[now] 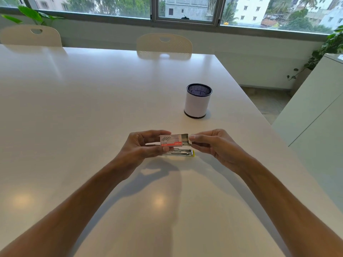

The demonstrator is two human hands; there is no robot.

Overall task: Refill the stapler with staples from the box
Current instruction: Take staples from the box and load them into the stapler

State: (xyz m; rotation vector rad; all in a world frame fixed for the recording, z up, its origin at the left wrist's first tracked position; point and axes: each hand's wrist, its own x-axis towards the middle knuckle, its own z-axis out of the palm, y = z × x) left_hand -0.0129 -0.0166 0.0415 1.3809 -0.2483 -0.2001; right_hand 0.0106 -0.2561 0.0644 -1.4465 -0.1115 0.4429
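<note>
Tabletop: wide glossy white tabletop (92, 117).
Holder: white cylindrical mesh-rimmed pen holder (197, 101), far right.
Hands: left hand (143, 145) gripping box sleeve; right hand (213, 143) pinching inner tray end.
Stapler: silver metal stapler with yellow tip (182, 152), lying below box.
Box: small pink-white cardboard staple box (173, 140), tray partly out.

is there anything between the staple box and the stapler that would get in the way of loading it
Nothing visible does. The box, its tray slid partly out to the right, is held by the left hand and right hand just above the stapler, which lies on the table. The pen cup stands well behind.
</note>
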